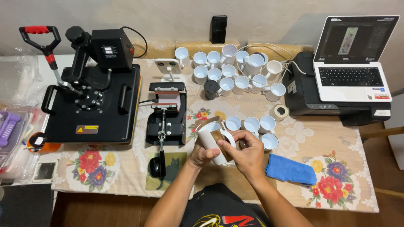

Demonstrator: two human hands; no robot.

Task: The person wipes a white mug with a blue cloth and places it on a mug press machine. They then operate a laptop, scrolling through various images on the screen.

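Both hands hold one white mug (pixel 213 141) above the table's front edge. A brown sheet is wrapped partly around the mug and sticks up at its top. My left hand (pixel 202 154) grips the mug from below and behind. My right hand (pixel 247 152) is on the mug's right side by the handle, fingers pressing at the brown wrap. Just behind the hands stand several more white mugs (pixel 251 124).
A small mug press (pixel 167 113) and a big black flat heat press (pixel 90 96) sit at the left. A cluster of white mugs (pixel 235 71), a tape roll (pixel 279 112), a blue cloth (pixel 290 169), a printer (pixel 320 98) with a laptop (pixel 353 63) lie around on a floral tablecloth (pixel 336 138).
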